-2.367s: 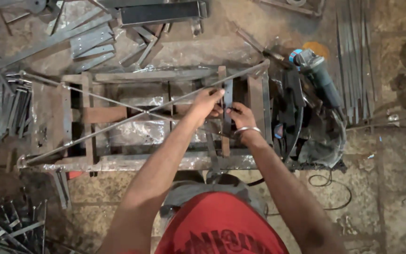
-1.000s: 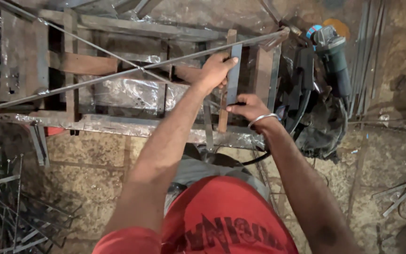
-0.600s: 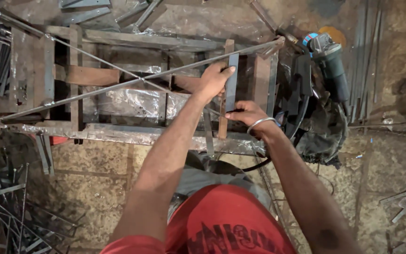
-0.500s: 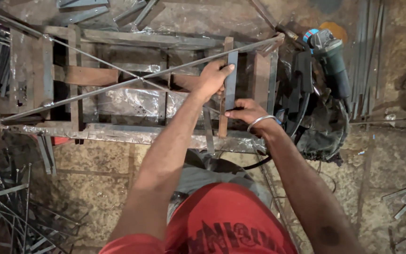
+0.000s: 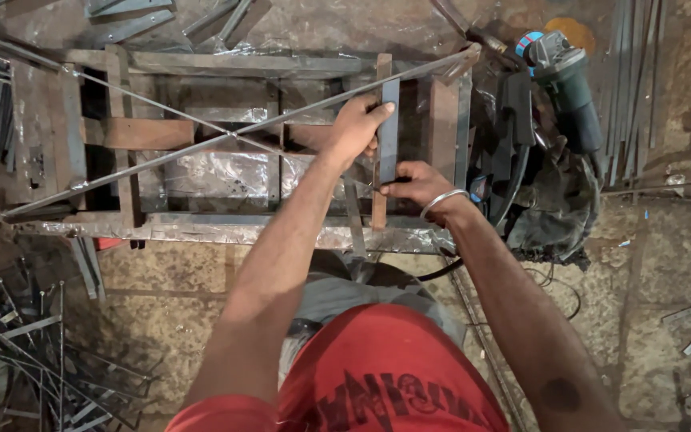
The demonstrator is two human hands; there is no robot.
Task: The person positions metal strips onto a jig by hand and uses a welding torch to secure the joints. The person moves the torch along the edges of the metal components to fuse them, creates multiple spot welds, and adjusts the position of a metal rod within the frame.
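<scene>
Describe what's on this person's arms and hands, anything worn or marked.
Both arms are bare from shoulder to fingers, with no gloves. The right hand has a plain silver bangle at the wrist, and a dark round mark shows on that forearm. The left hand wears nothing. A red sleeve edge shows at the left shoulder.

Flat bar (image 5: 389, 128): dull grey metal. Frame (image 5: 241, 64): rusty, rough steel. Bangle (image 5: 444, 200): shiny metal.

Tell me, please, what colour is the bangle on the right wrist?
Silver, a plain metal bangle, seen in the head view.
</scene>
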